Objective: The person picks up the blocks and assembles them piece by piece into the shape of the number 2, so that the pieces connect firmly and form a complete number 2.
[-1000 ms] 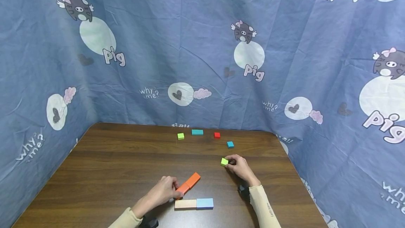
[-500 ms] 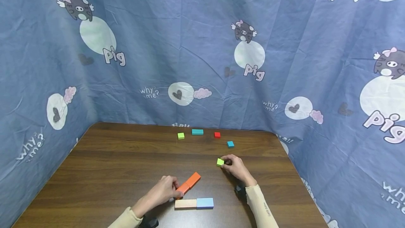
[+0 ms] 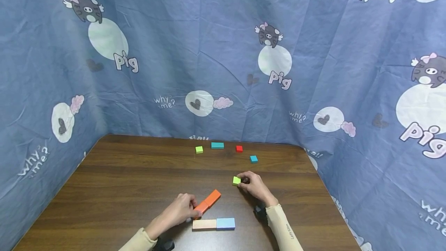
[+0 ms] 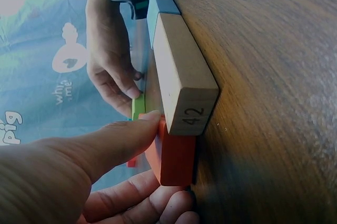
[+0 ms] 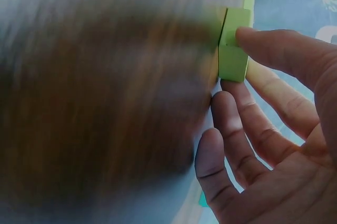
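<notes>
In the head view my left hand (image 3: 179, 208) pinches the near end of two orange blocks (image 3: 212, 196) that lie end to end, slanting away to the right. The left wrist view shows the thumb (image 4: 124, 137) on one side of the near orange block (image 4: 177, 161) and curled fingers at its other side. My right hand (image 3: 257, 186) grips a small lime-green block (image 3: 236, 181) between thumb and fingertips, low over the table. Up close in the right wrist view, the thumb lies on the green block (image 5: 234, 61).
A plain wooden block (image 3: 204, 225), marked 42 on its end, meets a light blue block (image 3: 225, 224) in front. Along the back lie a green block (image 3: 199, 150), a teal block (image 3: 217, 145), a red block (image 3: 239, 149) and a small blue block (image 3: 253, 159). A patterned curtain (image 3: 223, 49) surrounds the table.
My right hand has moved left and slightly nearer with the green block, towards the orange pair. The left hand and the orange blocks have stayed in place.
</notes>
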{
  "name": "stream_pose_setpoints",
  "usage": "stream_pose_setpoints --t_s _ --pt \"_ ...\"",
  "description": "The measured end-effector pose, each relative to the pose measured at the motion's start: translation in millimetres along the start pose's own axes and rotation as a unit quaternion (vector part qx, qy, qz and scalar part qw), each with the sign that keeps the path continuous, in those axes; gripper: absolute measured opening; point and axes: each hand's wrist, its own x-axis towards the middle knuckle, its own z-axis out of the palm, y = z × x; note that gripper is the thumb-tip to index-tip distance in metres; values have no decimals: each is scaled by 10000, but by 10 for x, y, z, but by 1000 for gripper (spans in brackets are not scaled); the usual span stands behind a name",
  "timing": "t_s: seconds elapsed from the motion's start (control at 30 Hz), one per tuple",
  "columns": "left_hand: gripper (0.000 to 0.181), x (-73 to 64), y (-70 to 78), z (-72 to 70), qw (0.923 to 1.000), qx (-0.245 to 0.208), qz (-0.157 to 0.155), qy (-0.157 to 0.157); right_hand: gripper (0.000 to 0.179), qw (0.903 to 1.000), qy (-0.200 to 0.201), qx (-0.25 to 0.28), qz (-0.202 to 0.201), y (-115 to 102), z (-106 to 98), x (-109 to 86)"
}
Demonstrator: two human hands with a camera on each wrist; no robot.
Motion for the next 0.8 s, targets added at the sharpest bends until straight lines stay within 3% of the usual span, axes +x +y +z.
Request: stream_pose_setpoints --t_s 0.47,0.8 --pt "23 0 8 -4 10000 -59 51 -43 26 9988 -339 -50 -344 -152 105 12" --pt "24 -3 12 -1 9999 33 75 75 26 9982 -490 -172 -310 -221 168 21"
